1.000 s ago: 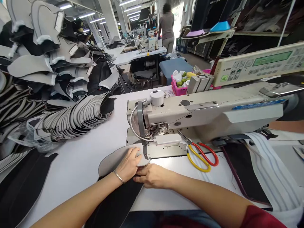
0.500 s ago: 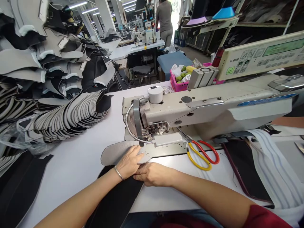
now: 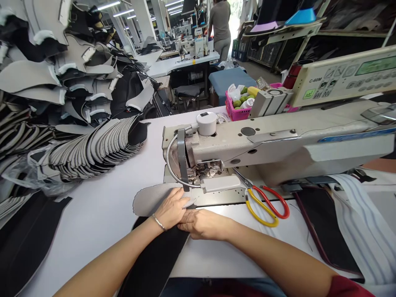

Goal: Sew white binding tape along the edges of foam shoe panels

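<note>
Left hand (image 3: 171, 209) lies flat, fingers spread, on the grey mesh panel (image 3: 150, 198), right hand (image 3: 202, 223) pressed flat just beside it at 4 o'clock on the black fabric piece (image 3: 157, 260), both hands close together, likely pinning the layers so the curved edge sits under the needle area of the sewing machine (image 3: 247, 150). Panel is textured, scalloped on its left rim, lying at 7 o'clock of the machine head; red-and-yellow scissors (image 3: 266, 202) rest at 3 o'clock, fanned stack of grey cut pieces (image 3: 93, 150) at 10 o'clock on the smooth white table (image 3: 102, 210)
</note>
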Tool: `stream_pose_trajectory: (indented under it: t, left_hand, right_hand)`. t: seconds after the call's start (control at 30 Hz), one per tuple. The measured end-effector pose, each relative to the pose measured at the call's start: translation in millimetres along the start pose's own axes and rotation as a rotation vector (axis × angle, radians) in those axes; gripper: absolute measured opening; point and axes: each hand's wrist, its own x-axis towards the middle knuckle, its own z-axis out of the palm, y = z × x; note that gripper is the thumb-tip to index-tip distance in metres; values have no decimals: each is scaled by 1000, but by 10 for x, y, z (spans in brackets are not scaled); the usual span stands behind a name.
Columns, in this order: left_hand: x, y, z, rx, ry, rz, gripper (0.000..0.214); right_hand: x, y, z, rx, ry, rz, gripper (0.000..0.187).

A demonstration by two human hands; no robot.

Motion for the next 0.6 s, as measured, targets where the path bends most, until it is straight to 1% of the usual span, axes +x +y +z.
stream_pose_trajectory:
  t: [0.1,0.27,0.37,0.6]
  left_hand:
    - [47,13,32,-20,2,-32,32]
    - [96,34,75,-71,13,-58,33]
    - [106,38,76,-83,24,-67,33]
    - [133,84,45,-73,-13,-97,30]
  right_hand:
    - [-23,22,-52,-1,-9,29,24]
    - [-52,62,-71,-31,-27,84,17]
    - [-52,63,-99,-38,-48,101,16]
    - [-47,42,-206,-22,-93,143,16]
